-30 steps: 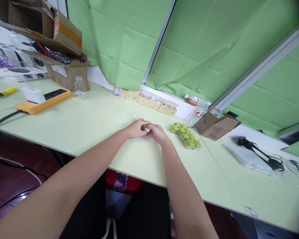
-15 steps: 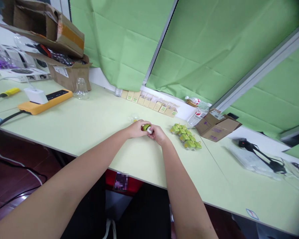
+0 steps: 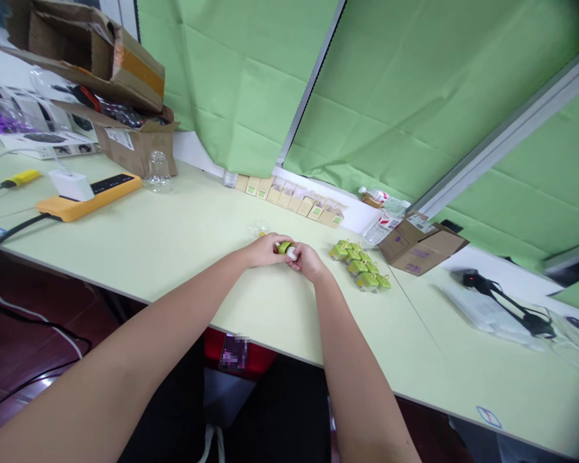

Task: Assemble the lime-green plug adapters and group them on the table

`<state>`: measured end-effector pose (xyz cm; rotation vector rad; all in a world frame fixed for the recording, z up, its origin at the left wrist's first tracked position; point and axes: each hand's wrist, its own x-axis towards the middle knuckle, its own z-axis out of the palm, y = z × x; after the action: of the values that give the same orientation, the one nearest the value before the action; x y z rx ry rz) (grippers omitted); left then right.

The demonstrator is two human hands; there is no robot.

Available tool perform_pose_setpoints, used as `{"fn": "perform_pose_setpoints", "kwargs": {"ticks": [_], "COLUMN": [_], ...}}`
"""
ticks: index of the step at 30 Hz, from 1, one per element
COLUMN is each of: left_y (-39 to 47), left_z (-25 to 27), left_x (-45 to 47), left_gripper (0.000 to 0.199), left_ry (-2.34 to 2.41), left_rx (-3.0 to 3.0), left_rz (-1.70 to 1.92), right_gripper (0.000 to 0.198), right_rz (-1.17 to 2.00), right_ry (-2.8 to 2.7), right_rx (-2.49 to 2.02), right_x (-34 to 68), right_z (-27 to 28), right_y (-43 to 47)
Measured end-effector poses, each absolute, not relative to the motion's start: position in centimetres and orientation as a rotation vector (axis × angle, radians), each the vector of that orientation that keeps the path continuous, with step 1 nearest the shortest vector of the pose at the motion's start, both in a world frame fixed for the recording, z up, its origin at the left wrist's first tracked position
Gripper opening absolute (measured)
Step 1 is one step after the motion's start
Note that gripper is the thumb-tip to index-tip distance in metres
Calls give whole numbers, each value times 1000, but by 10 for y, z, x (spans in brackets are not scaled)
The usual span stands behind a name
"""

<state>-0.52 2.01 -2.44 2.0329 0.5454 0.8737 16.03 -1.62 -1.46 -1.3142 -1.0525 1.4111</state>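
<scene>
My left hand (image 3: 266,251) and my right hand (image 3: 309,262) meet above the middle of the table. Between them is a small green and white item (image 3: 285,247), its kind too small to make out. The fingers of my left hand are closed on its green part, and those of my right hand pinch the white end. Just beyond my left hand lies a small clear plastic piece (image 3: 258,227) with a bit of yellow. Right of my hands stand several small green-topped packages (image 3: 359,263) with yellowish ties and clear lower parts.
Along the wall runs a row of small cardboard boxes (image 3: 289,196). Plastic bottles (image 3: 382,226) and a carton (image 3: 419,243) stand at the back right. On the left are an orange power strip (image 3: 89,198), a clear jar (image 3: 157,172) and stacked cardboard boxes (image 3: 135,145).
Both hands stay in place around the item. The white end in my right fingers has shifted very slightly right and down.
</scene>
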Motion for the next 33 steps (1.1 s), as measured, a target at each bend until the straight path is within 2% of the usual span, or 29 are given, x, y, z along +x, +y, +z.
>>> {"fn": "perform_pose_setpoints", "kwargs": {"ticks": [12,18,22,29,33], "left_y": [21,26,30,31,27], "left_z": [-27,-32,-34,-30,-24], "left_x": [-6,-2,-2,-2,0], "left_gripper": [52,44,31,25,24], "left_ry": [648,766,796,824,782], "left_rx": [1937,1948,1961,1843,1626], "left_rz": [896,963,988,982,965], "right_gripper": [46,54,60,49,28], "right_rz": [1446,1421,1412,1402,1353], "right_ry": [-1083,-1058,-1033,-1056,-1064], "right_rx": [-1242,-1230,-1270,-1263,-1294], "right_x": [162,161,161,163,160], "right_z": [-7,-6,-6,-7,-7], "right_y": [-23,-24,-25,-25,-25]}}
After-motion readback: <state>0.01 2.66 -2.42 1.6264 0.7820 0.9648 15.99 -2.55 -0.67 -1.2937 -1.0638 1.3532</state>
